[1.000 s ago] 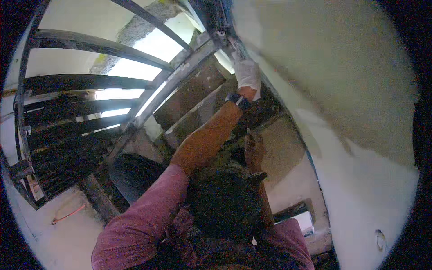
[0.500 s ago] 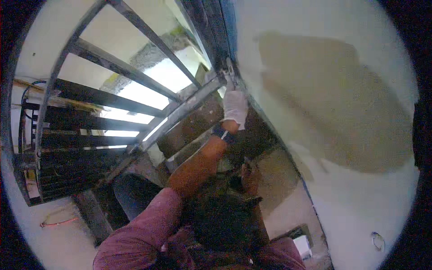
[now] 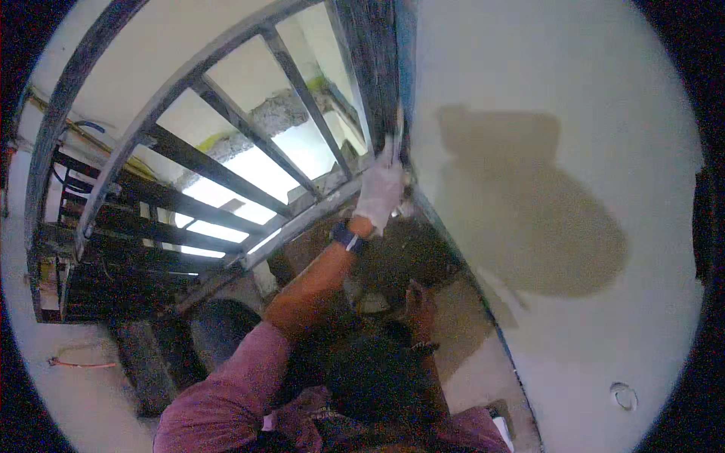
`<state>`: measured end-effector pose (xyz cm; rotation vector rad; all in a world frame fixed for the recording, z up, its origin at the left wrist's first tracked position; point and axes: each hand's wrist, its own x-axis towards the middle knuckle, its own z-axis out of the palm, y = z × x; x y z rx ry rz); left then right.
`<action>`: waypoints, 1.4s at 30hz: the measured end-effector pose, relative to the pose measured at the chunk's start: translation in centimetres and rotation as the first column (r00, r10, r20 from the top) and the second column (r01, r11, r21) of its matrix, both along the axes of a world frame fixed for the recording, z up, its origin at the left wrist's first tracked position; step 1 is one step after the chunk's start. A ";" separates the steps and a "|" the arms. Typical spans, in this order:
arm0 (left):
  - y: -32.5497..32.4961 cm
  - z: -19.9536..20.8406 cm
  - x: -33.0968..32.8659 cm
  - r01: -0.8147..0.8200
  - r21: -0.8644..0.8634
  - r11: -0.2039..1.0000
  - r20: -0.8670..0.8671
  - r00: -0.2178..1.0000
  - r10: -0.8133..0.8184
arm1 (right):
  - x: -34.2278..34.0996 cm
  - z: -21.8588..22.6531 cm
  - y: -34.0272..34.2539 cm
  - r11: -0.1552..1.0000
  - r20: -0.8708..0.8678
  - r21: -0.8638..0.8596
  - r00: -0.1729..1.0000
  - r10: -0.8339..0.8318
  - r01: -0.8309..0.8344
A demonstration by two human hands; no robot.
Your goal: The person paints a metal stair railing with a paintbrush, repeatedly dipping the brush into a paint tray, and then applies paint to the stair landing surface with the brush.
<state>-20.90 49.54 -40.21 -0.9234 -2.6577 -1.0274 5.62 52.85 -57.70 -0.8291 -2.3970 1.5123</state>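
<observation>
Held in the gloved left hand (image 3: 380,189), with fingers closed round it: a slim pale tool (image 3: 399,123), blurred, too small to tell by kind. Placed at the corner near the low end of the dark post (image 3: 370,68), just beside the blue edge (image 3: 407,68) of the pale wall (image 3: 521,53). Pointed up and away from the body, long axis close to upright, in line with the blue edge, with a slight lean to the right at the top. Cannot tell contact with post or wall from a gap.

Apart from the left, lower and closer to the body: the bare right hand (image 3: 420,306), over the dim floor area, partly in shadow. Cannot tell it as empty or gripping. Between the forearms, a small pale thing (image 3: 370,303), too dim to tell as a container, much less for any contents.

On the left wrist, a dark wristband (image 3: 350,236); on the right, a dark bracelet (image 3: 425,348). To the left, a railing (image 3: 170,102) of dark bars, slanting across a bright opening (image 3: 260,170). Below the railing, a bent knee (image 3: 223,328); farther left, an orange cord (image 3: 84,365). On the wall, a broad shadow (image 3: 536,204); lower down, a small ring (image 3: 624,396).
</observation>
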 end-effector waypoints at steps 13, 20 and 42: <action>0.9 8.3 0.8 -0.244 0.592 0.768 0.504 0.856 -0.117 | 2.7 -5.7 0.4 0.723 0.146 0.621 0.950 0.275 -0.304; 1.4 8.7 0.7 -0.111 0.651 0.751 0.313 0.941 -0.132 | 0.8 -1.7 0.1 0.998 0.048 -0.068 0.999 0.016 -0.013; 0.1 -1.1 2.7 -0.156 0.433 0.888 0.184 0.979 0.082 | -1.9 0.9 -1.0 0.995 -0.050 0.103 0.999 0.006 -0.001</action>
